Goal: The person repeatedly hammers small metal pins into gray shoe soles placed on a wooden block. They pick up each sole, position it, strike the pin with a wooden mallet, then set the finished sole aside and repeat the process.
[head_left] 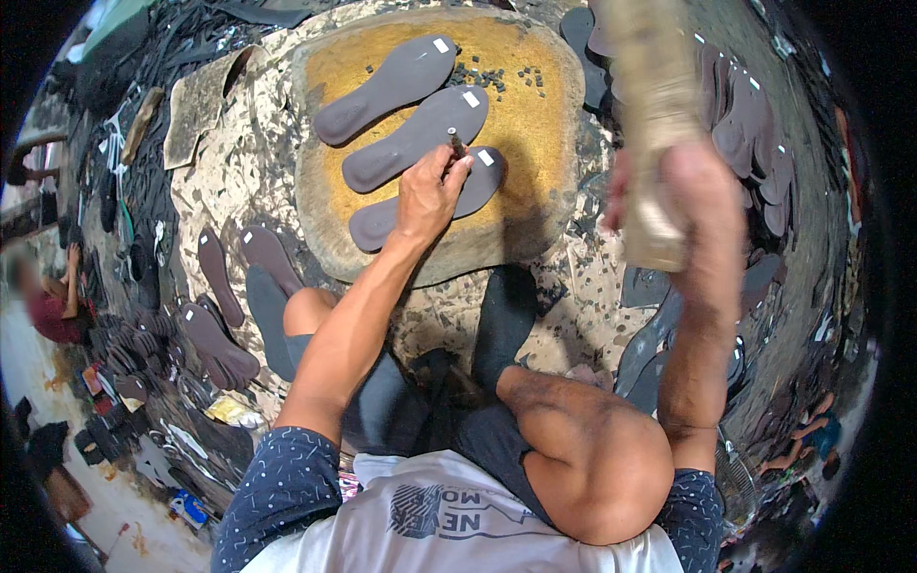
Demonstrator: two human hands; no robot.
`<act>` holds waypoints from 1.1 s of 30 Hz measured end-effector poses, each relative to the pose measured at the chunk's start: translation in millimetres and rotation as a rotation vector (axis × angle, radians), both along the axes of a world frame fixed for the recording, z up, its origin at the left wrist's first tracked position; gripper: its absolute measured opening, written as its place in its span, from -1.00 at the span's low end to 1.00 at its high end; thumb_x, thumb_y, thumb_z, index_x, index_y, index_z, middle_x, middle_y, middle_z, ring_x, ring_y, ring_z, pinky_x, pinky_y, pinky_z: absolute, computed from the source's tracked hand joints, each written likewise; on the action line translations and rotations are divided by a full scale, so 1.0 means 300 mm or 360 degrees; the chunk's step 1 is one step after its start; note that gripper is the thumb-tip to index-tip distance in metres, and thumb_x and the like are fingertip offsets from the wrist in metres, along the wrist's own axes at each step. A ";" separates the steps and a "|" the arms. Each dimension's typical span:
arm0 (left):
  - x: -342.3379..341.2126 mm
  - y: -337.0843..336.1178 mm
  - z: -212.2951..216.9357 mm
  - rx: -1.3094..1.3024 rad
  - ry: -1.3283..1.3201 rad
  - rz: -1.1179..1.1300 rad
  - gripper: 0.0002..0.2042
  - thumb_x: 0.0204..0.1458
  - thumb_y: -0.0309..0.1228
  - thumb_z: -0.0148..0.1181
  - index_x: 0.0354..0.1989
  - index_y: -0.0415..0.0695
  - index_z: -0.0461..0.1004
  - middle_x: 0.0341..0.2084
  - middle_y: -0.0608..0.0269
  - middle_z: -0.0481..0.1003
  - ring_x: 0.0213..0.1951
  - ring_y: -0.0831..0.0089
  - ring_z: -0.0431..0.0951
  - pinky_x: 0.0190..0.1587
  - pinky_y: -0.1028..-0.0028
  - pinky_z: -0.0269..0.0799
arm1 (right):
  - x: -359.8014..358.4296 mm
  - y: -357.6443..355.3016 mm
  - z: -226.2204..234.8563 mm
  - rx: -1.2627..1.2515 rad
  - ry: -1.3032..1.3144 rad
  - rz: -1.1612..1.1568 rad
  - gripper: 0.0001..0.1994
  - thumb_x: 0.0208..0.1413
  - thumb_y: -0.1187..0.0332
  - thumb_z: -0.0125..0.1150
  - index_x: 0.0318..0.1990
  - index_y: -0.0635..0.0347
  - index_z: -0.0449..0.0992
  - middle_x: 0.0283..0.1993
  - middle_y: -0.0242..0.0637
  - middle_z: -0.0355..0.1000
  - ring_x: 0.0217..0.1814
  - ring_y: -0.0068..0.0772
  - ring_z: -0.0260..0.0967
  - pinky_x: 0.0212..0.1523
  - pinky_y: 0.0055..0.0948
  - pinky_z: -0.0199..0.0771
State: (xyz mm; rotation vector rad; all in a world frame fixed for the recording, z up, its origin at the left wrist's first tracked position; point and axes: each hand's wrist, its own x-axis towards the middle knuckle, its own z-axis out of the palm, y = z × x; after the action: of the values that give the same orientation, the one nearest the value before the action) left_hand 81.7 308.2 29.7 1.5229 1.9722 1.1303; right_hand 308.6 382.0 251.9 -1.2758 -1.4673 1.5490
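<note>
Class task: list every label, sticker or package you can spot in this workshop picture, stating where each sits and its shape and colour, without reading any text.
Sticker one: small white square, top sole's toe end.
Sticker two: white square, middle sole's toe end.
Sticker three: white square, bottom sole, beside left hand.
Packet: crumpled yellowish wrapper, floor lower left.

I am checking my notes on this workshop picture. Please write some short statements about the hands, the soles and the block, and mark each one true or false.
1. Three dark soles lie on the round yellowish block. True.
2. The left hand holds a small metal punch upright on a sole. True.
3. The right hand is empty. False: it grips a pale wooden mallet, raised above the block.
4. The soles on the block are white. False: they are dark grey-brown, each with a small white tag.
5. More soles lie on the ground to the person's left. True.
</note>
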 end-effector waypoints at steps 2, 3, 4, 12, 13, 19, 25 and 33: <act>0.009 -0.008 -0.005 -0.0001 0.0015 0.0009 -0.82 0.17 -0.37 0.30 -0.15 -0.21 0.59 -0.33 -0.01 0.62 -0.30 0.13 0.64 -0.22 0.28 0.52 | 0.005 -0.032 0.084 0.0337 0.0300 -0.0083 -0.35 0.29 -0.14 0.03 0.13 0.41 0.38 -0.18 -0.10 0.48 -0.28 -0.34 0.48 -0.27 -0.32 0.56; 0.033 0.008 0.002 0.0020 -0.0003 -0.0013 -0.82 0.16 -0.38 0.31 -0.15 -0.22 0.59 -0.31 -0.02 0.61 -0.27 0.08 0.64 -0.19 0.26 0.52 | 0.018 -0.055 0.149 0.0529 0.0415 -0.0126 -0.31 0.29 -0.16 0.02 0.17 0.42 0.37 -0.13 -0.07 0.47 -0.22 -0.31 0.47 -0.21 -0.28 0.56; 0.022 -0.001 0.000 0.0098 0.0043 -0.0024 -0.82 0.15 -0.40 0.31 -0.15 -0.22 0.58 -0.30 -0.01 0.61 -0.25 0.06 0.62 -0.17 0.24 0.52 | 0.015 -0.076 0.111 0.0777 0.0610 -0.0115 -0.34 0.29 -0.13 0.04 0.18 0.40 0.37 -0.12 -0.08 0.48 -0.18 -0.32 0.47 -0.16 -0.30 0.54; -0.015 0.005 -0.062 0.0283 0.0265 -0.0121 -0.80 0.04 -0.49 0.29 -0.17 -0.27 0.54 -0.25 -0.06 0.55 -0.12 -0.06 0.52 -0.06 0.14 0.47 | 0.028 -0.120 -0.434 -0.0598 0.0042 0.0694 -0.62 0.38 0.14 0.10 0.07 0.32 0.44 -0.17 -0.30 0.52 -0.17 -0.52 0.46 -0.13 -0.37 0.52; 0.001 -0.005 -0.052 0.0243 0.0238 -0.0083 -0.80 0.05 -0.48 0.29 -0.16 -0.28 0.54 -0.26 -0.06 0.55 -0.12 -0.08 0.51 -0.05 0.14 0.46 | 0.060 -0.122 -0.431 -0.0773 0.0138 0.0666 -0.65 0.39 0.15 0.08 0.03 0.31 0.45 -0.22 -0.34 0.52 -0.24 -0.53 0.47 -0.20 -0.38 0.52; 0.009 0.010 0.014 0.0136 -0.1517 0.0864 -0.66 0.37 -0.16 0.08 -0.14 -0.27 0.42 -0.31 0.22 0.51 -0.29 0.45 0.59 -0.25 0.43 0.61 | 0.100 -0.274 -0.567 -0.1342 0.0172 0.0304 -0.47 0.35 0.04 0.11 0.28 0.13 0.14 -0.32 -0.21 0.50 -0.39 -0.38 0.53 -0.39 -0.34 0.63; -0.065 0.063 0.018 0.0061 -0.1150 0.0513 -0.66 0.35 -0.23 0.12 0.00 -0.32 0.47 -0.24 0.11 0.60 -0.29 0.48 0.62 -0.23 0.52 0.56 | 0.072 -0.251 -0.560 -0.1577 0.0602 0.0008 -0.46 0.39 0.14 0.05 0.36 0.25 0.13 0.03 0.04 0.50 -0.15 -0.18 0.60 -0.07 -0.11 0.75; -0.142 0.254 0.003 -0.0136 -0.0325 0.0242 -0.71 0.30 -0.21 0.17 -0.08 -0.20 0.60 -0.41 0.20 0.66 -0.31 0.51 0.66 -0.19 0.45 0.52 | 0.106 -0.246 -0.573 -0.1596 0.0393 0.0159 -0.64 0.36 0.09 0.06 0.06 0.17 0.29 -0.34 -0.15 0.53 -0.46 -0.30 0.55 -0.46 -0.28 0.67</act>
State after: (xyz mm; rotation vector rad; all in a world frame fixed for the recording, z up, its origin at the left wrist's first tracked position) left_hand 39.0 384.2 30.7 1.1812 1.9944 1.1943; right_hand 340.5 308.1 80.0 -1.4318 -0.5597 2.5440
